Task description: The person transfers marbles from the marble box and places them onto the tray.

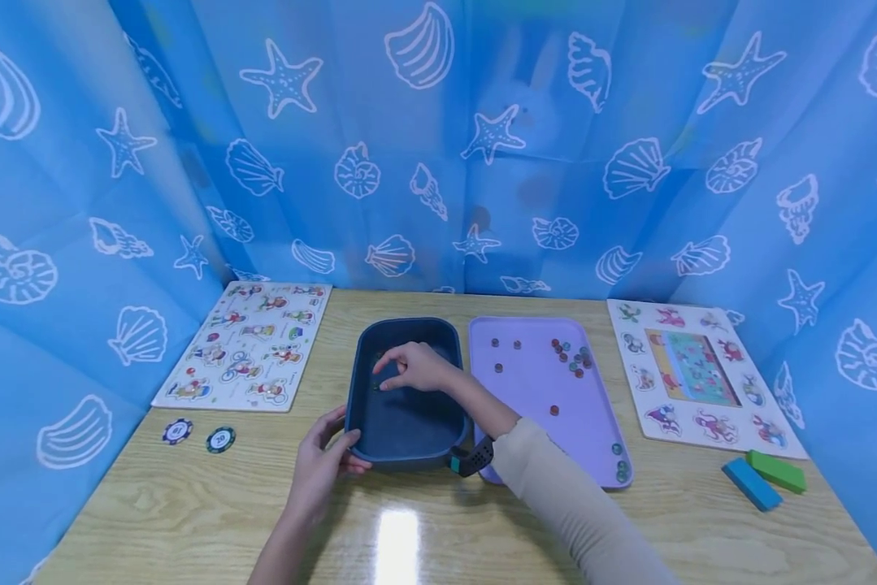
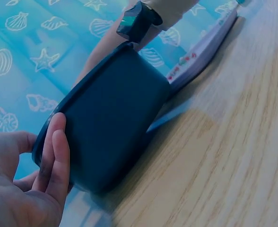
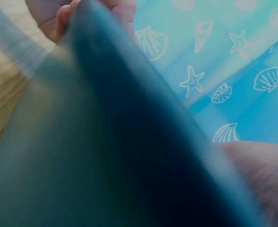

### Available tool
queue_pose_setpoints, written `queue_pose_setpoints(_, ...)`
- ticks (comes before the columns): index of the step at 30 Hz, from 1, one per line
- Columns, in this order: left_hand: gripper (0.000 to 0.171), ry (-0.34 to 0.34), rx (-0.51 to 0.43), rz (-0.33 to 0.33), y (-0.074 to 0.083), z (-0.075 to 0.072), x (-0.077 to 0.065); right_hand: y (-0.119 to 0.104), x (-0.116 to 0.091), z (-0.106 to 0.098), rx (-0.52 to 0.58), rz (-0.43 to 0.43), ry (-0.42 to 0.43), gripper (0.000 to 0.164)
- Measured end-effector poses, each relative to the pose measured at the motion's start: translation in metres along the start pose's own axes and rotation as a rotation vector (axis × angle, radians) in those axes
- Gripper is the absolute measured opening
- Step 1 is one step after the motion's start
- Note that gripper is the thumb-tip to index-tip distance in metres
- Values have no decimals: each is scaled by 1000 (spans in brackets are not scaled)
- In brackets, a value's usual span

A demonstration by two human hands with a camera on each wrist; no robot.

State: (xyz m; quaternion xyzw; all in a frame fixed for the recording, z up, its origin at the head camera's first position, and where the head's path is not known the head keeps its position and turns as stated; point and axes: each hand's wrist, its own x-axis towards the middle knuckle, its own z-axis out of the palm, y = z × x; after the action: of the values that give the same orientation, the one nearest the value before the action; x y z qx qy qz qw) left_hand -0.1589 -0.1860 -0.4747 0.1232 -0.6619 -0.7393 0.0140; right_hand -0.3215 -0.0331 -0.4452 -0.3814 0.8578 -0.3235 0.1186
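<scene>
A dark blue rectangular tub (image 1: 412, 426) stands on the table in the head view. My left hand (image 1: 319, 465) grips its near left corner, fingers against the outer wall (image 2: 108, 113) and thumb at the rim. My right hand (image 1: 418, 367) reaches over the tub's right side, inside it, with index finger and thumb bent and their tips apart. A small green round piece (image 1: 375, 387) shows right beside the thumb tip. In the right wrist view the tub's wall (image 3: 129, 123) fills most of the picture and hides the right fingertips.
Right of the tub lies a lilac tray (image 1: 526, 439) with several small red and green round pieces (image 1: 562, 356). Picture puzzle boards stand left (image 1: 251, 345) and right (image 1: 701, 378). Two poker chips (image 1: 221, 439) lie at left; blue (image 1: 753, 484) and green blocks (image 1: 777, 472) at right.
</scene>
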Motion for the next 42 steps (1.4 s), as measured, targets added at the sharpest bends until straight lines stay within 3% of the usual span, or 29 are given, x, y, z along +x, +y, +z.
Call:
queue_pose_setpoints(9, 44, -14, 7, 13, 0, 3, -1, -6, -12, -21, -50, -7, -33, 29)
queue_pose_setpoints(14, 46, -27, 11, 17, 1, 2, 0, -12, -4, -33, -38, -12, 11, 28)
queue_pose_setpoints(17, 46, -21, 19, 7, 1, 1, 1, -12, 7, -28, -7, -12, 4, 25)
queue_pose_setpoints(23, 46, -14, 25, -11, -5, 1, 2, 0, 25, -4, 52, 76, -15, 21)
queue_pose_setpoints(29, 47, -38, 10, 4, -5, 4, -1, 16, 25, 9, 57, 100, -24, 18)
queue_pose_setpoints(33, 48, -45, 4, 10, -4, 4, -3, 17, 25, 12, 46, 95, -65, 18)
queue_pose_setpoints(42, 48, -55, 3, 17, -4, 3, -1, 19, 27, 15, 15, 70, -64, 15)
